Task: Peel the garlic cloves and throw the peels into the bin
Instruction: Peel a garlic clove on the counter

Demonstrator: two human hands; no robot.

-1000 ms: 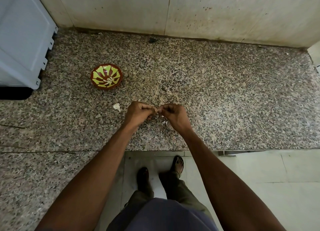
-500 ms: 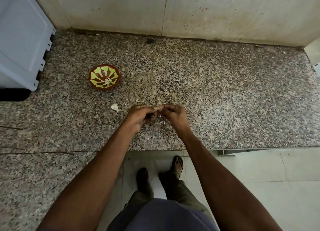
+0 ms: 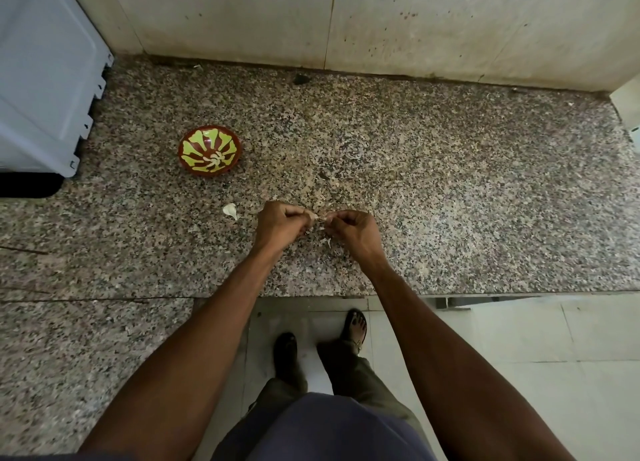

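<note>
Over the speckled granite counter point(image 3: 450, 201), my left hand point(image 3: 282, 223) pinches a small garlic clove point(image 3: 314, 215) that pokes out past its fingertips. My right hand point(image 3: 349, 230) meets it from the right, fingers curled and pinching the clove's skin at its tip. A loose unpeeled clove point(image 3: 230, 211) lies on the counter just left of my left hand. Bits of pale peel point(image 3: 328, 241) lie under my hands. A red bowl with a yellow-green pattern point(image 3: 209, 154), holding peeled cloves, stands further back and left.
A white plastic appliance point(image 3: 45, 79) fills the back left corner. A stained tiled wall point(image 3: 381, 20) runs along the counter's far side. The counter's front edge lies below my wrists; my feet stand on pale floor tiles point(image 3: 554, 356).
My hands stay together on the clove in the same spot. The view has shifted slightly.
</note>
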